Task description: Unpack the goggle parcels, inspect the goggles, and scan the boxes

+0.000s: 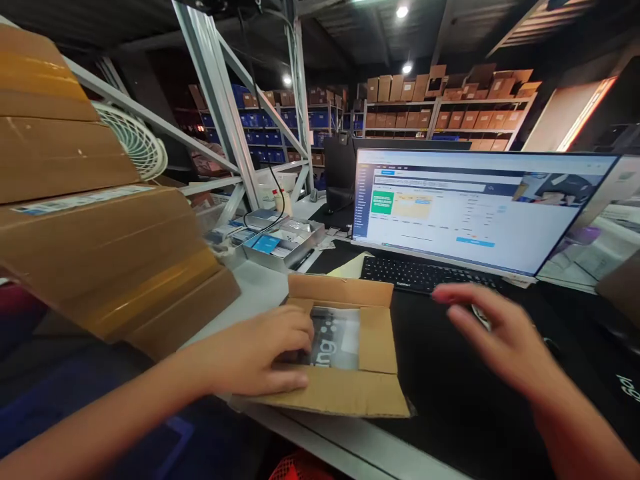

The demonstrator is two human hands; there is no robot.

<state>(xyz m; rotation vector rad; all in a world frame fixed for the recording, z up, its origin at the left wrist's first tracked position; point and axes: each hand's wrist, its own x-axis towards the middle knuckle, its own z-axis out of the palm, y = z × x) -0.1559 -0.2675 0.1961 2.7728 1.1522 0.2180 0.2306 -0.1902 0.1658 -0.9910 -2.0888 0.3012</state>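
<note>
Touching brown cardboard box: left hand | inside: flat printed packet

Passage: black mat, open between box and right hand. Obstacles: keyboard, then monitor, at the far end; left hand across box's left side; tray behind box; cartons at left.

Through the head camera I make this out as a warehouse. Racks at 1 o'clock carry rows of cartons, blue bins stand in tiers between 11 and 12, and lamps shine under a dark ribbed roof. I look over a desk here: monitor and keyboard at 1, an open box close in at 12, a tall carton pile at 10.
</note>
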